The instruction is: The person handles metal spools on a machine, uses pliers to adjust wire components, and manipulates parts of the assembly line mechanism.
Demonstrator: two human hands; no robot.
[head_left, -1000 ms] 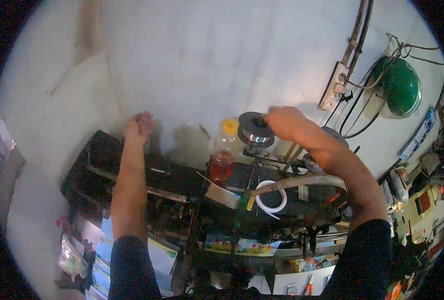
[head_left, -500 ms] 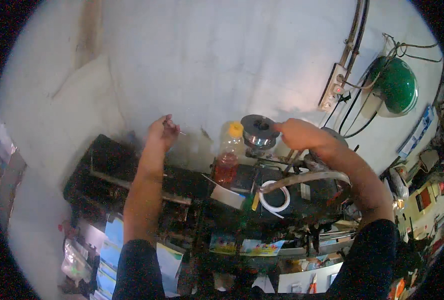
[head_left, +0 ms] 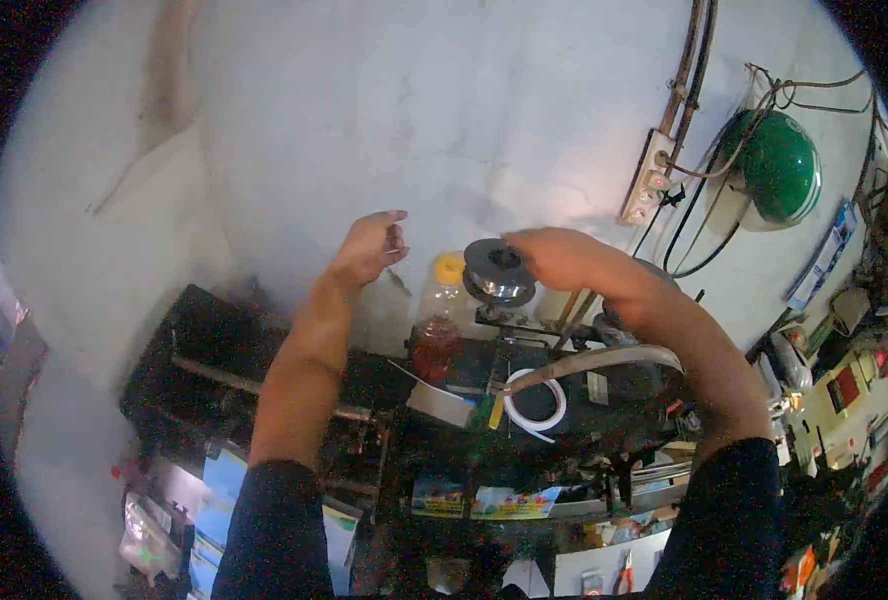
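A black spool [head_left: 501, 272] wound with silvery wire is just right of the bottle, in front of the wall. My right hand [head_left: 554, 255] grips its right rim; the fingers behind it are partly hidden. My left hand [head_left: 374, 250] is raised to the left of the spool, its fingers curled together. What it pinches, if anything, is too small to make out. Between the hands and slightly lower stands a clear bottle [head_left: 436, 345] of reddish liquid with a yellow cap [head_left: 450, 267].
A white coil of tubing [head_left: 536, 410] lies on the dark bench, beside a curved grey-brown strap [head_left: 604, 358]. A power strip [head_left: 650, 178] and a green helmet-like dome [head_left: 782, 168] are on the wall. Red-handled pliers [head_left: 624, 575] lie lower down.
My left hand has moved right and slightly up, nearer the spool. In the picture, the spool, my right hand and the surroundings have all shifted a little left.
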